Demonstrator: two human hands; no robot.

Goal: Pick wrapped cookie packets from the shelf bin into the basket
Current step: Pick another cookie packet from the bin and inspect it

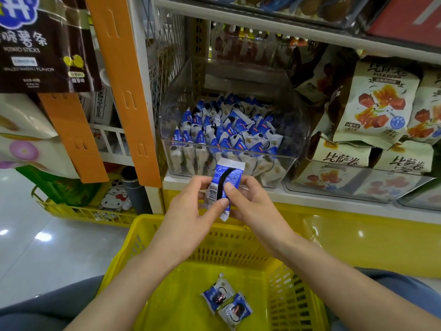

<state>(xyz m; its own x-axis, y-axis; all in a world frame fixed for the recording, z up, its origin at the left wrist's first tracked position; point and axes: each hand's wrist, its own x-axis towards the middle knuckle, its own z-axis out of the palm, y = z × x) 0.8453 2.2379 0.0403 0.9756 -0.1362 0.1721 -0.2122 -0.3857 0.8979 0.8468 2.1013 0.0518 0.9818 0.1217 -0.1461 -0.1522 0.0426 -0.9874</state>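
Observation:
A blue-and-white wrapped cookie packet is held upright between both hands, just in front of the shelf edge and above the basket's far rim. My left hand pinches its left side and lower end; my right hand pinches its right side, thumb on the wrapper. A clear plastic shelf bin behind it holds several packets of the same kind. The yellow basket sits below, near my lap, with two cookie packets lying on its floor.
Bags of pizza-roll snacks fill the clear bins to the right. An orange hanging strip and a dark potato-stick bag hang at left. A low yellow wire rack stands on the tiled floor at left.

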